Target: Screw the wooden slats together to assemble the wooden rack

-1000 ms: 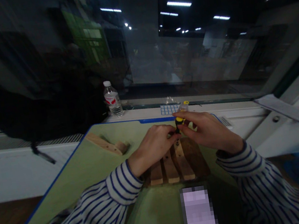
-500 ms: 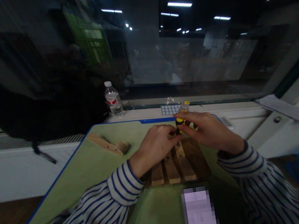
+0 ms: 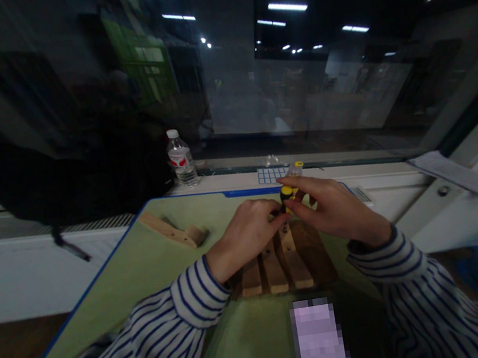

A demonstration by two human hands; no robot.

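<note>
A short screwdriver with a yellow and black handle [image 3: 286, 192] stands roughly upright over the wooden strips. My right hand [image 3: 335, 207] has its thumb and fingers around the handle from the right. From the left, my left hand [image 3: 247, 234] pinches low on the screwdriver, and its fingers hide the tip. Below the hands, several light wooden strips with dark holes [image 3: 297, 263] lie side by side on a darker wooden board [image 3: 317, 251]. Part of the left strip is behind my left hand and wrist.
A separate wooden piece [image 3: 168, 231] lies at the table's [image 3: 139, 289] far left. On the windowsill are a water bottle [image 3: 182, 162], a blue-gridded sheet [image 3: 271, 175] and a small clear packet with a yellow top [image 3: 295, 169]. A blurred-out phone-shaped object [image 3: 319, 340] lies nearest me.
The right fingers have shifted slightly around the handle, and more of its yellow top shows. My left hand stays in place.
</note>
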